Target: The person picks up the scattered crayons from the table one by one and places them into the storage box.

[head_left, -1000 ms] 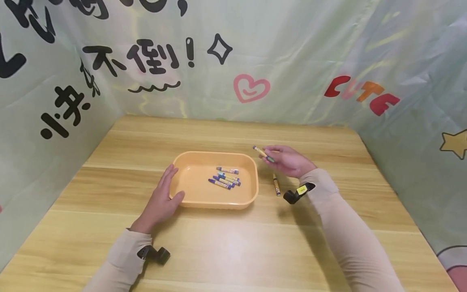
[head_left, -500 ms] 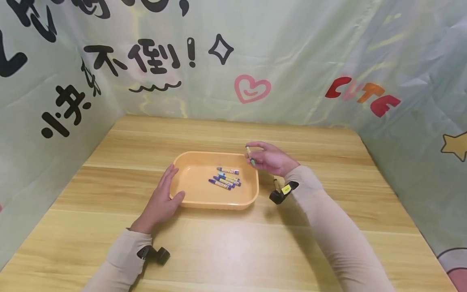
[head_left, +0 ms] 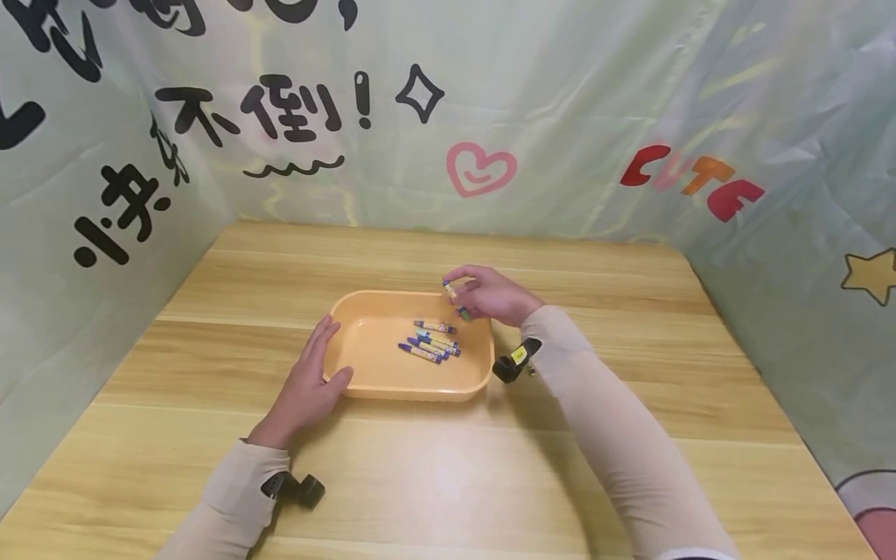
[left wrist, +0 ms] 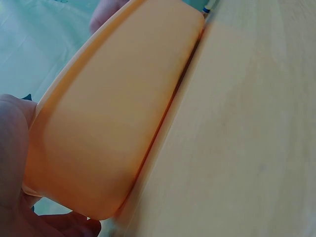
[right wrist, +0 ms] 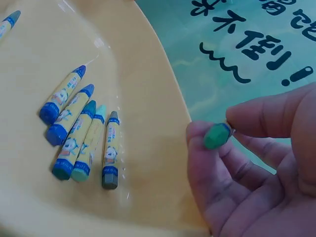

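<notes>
A shallow orange plastic tray (head_left: pixel 374 354) sits on the table with several paper-wrapped crayons (head_left: pixel 430 351) lying in it, in blue and green shades plus a grey one. My left hand (head_left: pixel 304 393) holds the tray's left end, its thumb at the near corner and its fingers along the side. Over the far right rim, my right hand (head_left: pixel 490 297) pinches a green crayon (right wrist: pixel 217 136) between thumb and fingers, end-on to the right wrist camera. Another crayon (head_left: pixel 532 371) lies on the table right of the tray, mostly hidden behind the right wrist's camera.
The wooden table (head_left: pixel 434 482) extends around the tray. Behind it and at both sides hangs a pale green printed cloth (head_left: pixel 560 117). A black camera (head_left: pixel 514 362) on the right wrist overlaps the tray's right edge in the head view.
My right hand has moved left with the green crayon, from right of the tray to over its far right rim. The left hand and tray have stayed put.
</notes>
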Tool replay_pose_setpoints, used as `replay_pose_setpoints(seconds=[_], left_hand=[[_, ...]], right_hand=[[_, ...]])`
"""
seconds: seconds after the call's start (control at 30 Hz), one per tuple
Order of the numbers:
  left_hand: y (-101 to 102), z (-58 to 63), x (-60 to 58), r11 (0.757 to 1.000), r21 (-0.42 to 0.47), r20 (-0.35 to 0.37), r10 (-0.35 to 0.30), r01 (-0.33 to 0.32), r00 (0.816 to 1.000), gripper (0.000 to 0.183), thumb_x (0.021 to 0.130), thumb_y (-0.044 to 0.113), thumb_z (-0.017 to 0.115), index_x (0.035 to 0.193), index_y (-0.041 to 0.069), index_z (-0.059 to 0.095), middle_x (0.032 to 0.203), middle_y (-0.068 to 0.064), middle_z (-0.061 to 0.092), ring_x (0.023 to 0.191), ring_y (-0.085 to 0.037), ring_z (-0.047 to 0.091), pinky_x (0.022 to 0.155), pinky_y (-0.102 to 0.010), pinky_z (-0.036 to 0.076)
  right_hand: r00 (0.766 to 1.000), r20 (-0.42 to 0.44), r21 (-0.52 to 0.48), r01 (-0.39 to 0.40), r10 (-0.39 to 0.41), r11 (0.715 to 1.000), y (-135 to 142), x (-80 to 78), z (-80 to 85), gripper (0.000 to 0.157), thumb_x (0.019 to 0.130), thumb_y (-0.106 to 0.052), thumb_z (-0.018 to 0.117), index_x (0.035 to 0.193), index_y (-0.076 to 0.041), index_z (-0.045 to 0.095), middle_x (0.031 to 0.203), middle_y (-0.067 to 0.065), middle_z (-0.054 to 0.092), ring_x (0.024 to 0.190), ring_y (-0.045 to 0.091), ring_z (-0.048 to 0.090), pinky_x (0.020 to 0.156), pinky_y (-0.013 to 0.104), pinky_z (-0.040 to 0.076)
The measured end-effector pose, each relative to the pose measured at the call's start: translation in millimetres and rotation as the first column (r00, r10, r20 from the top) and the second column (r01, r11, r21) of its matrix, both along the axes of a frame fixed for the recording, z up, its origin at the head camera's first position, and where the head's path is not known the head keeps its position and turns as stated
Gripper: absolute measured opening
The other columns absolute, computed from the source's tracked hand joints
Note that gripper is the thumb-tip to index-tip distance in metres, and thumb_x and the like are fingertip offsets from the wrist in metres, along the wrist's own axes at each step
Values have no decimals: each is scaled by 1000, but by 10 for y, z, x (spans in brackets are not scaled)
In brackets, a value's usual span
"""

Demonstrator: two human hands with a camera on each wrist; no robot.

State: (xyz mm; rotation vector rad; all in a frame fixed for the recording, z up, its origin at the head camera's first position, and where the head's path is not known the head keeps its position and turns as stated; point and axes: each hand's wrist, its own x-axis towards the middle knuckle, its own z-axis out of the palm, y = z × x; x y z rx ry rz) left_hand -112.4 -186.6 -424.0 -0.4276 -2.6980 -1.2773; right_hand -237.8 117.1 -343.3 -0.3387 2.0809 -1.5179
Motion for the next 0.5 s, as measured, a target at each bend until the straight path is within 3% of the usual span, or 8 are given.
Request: replay_pose_setpoints(seconds=[0.17,0.5], left_hand=[[0,21,-2,1000,-1,-8,4,-4,1000,69,91,15,56,150,-1,24,160,-14,12,139,-45,22,104,-69,24],[-5,0,2,1000,4,-3,0,0,1000,69,90,15,56,150,-1,24,160,-15,12,140,-45,22,104,-68,24]], right_hand=[[996,-74,120,-48,57,992,-125,-19,57,44,92,-2,58,135,-1,49,107,28,58,77,25,57,68,33,50],[965,-158,318,-149,207,936,-346,-85,49,39,90,-4,60,129,-5,55,107,15,62,71,15,54,67,31,51]])
